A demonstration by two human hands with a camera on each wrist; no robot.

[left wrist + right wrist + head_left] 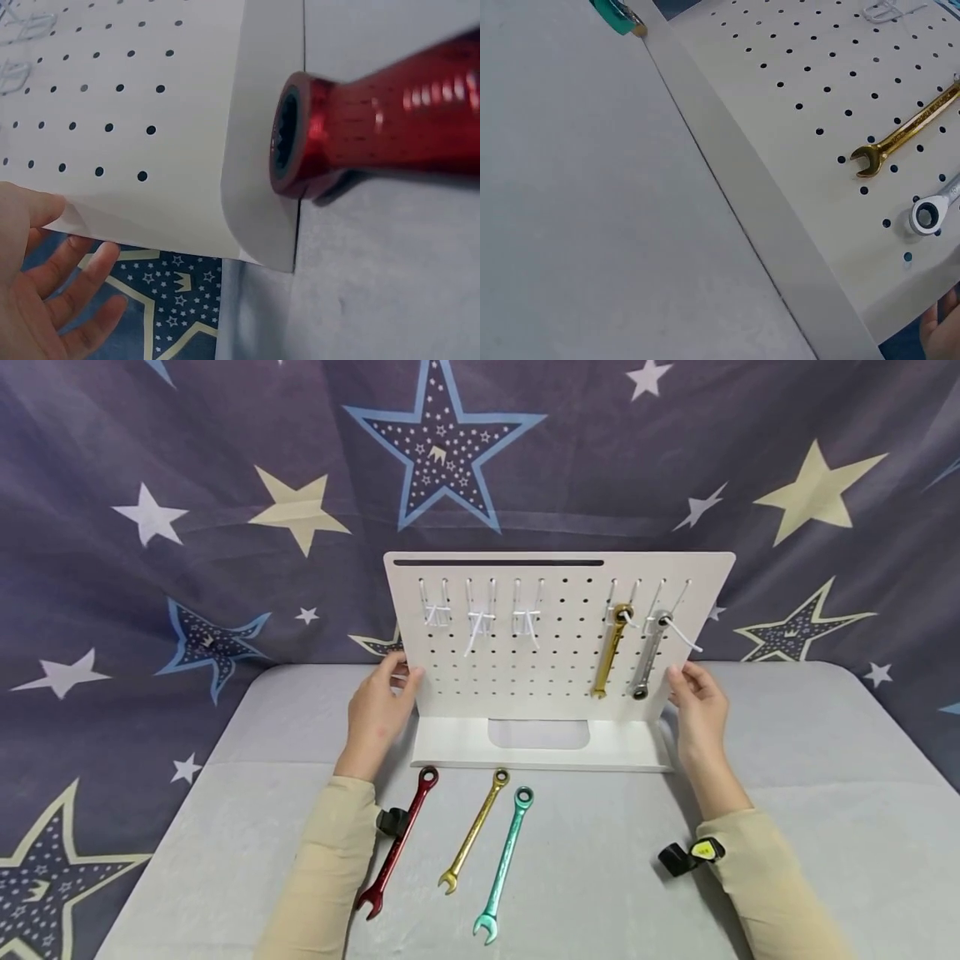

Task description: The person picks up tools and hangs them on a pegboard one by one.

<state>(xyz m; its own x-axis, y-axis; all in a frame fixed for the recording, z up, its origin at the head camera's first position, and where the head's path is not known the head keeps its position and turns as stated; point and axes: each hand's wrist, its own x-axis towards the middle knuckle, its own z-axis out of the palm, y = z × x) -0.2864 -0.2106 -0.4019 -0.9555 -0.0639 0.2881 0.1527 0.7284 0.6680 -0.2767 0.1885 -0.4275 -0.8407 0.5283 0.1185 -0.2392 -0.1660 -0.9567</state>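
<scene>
A white pegboard (465, 681) stands upright on its base. My left hand (377, 710) grips its left edge, thumb on the front face and the other fingers at and behind the edge. At the opposite edge, my right hand (701, 710) holds the board; the right wrist view shows only some fingers there. A gold combination wrench (611, 656) and a silver combination wrench (649, 658) hang from hooks on the right half. On the table in front lie a red wrench (400, 839), a smaller gold wrench (477, 828) and a green wrench (507, 860).
Several wire hooks (480, 618) on the board's left half hold no wrench. The grey-covered table (600, 877) extends in front and to both sides. Behind it hangs a dark star-patterned cloth (555, 477). Black straps with small devices (678, 860) are on the wrists.
</scene>
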